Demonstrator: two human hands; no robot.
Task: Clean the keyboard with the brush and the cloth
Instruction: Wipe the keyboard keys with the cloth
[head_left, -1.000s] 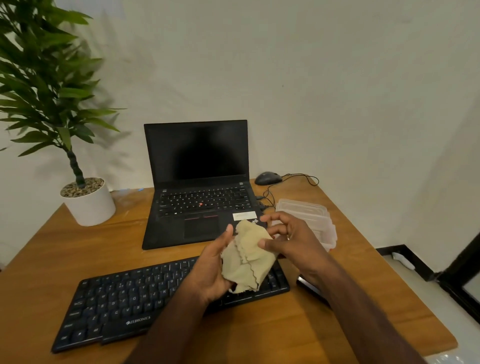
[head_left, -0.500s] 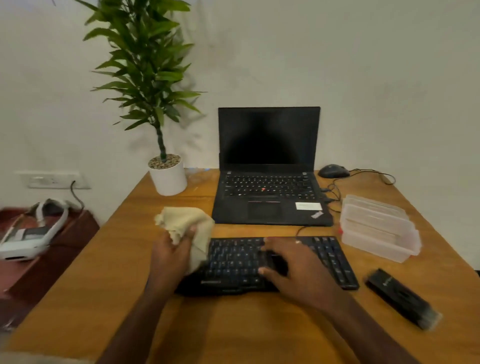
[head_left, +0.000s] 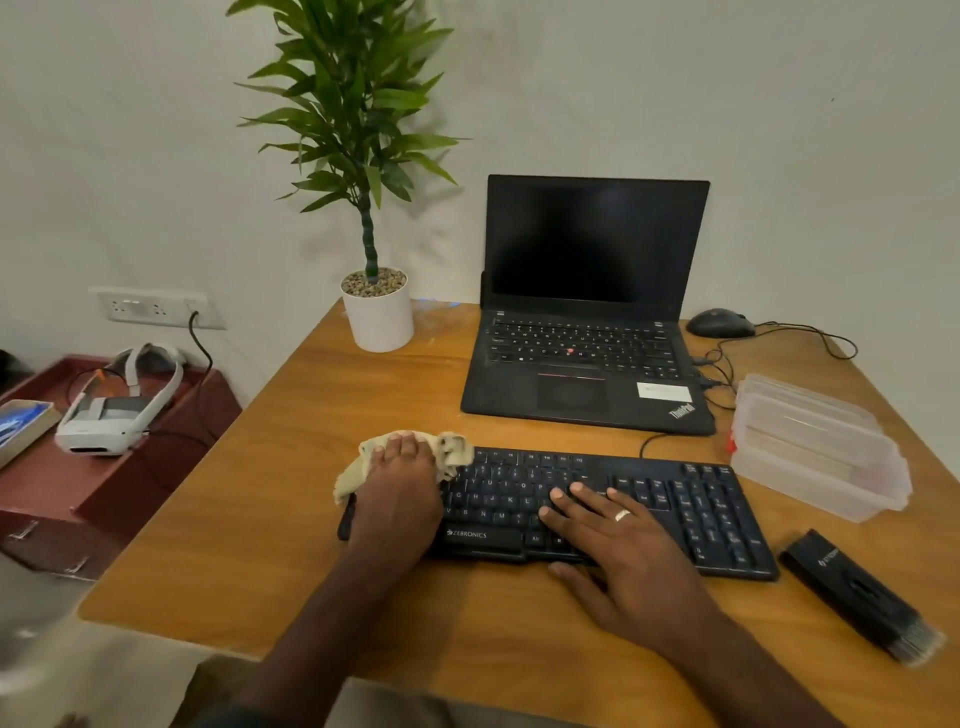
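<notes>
A black keyboard (head_left: 675, 499) lies across the wooden table (head_left: 291, 519) in front of me. My left hand (head_left: 397, 491) presses a beige cloth (head_left: 454, 452) down on the keyboard's left end, fingers laid over the cloth. My right hand (head_left: 618, 545) rests flat on the middle keys, fingers straight, a ring on one finger. A black brush (head_left: 860, 590) lies on the table to the right of the keyboard, bristles toward me, away from both hands.
An open black laptop (head_left: 587, 343) stands behind the keyboard. A potted plant (head_left: 378, 312) is at the back left, a mouse (head_left: 719, 323) with cable at the back right. Clear plastic containers (head_left: 815, 447) sit right. A headset (head_left: 111, 408) lies on a low red stand left.
My left hand has brought the cloth down from the air onto the keyboard's left end. The right hand stays on the keys. The camera has turned slightly left.
</notes>
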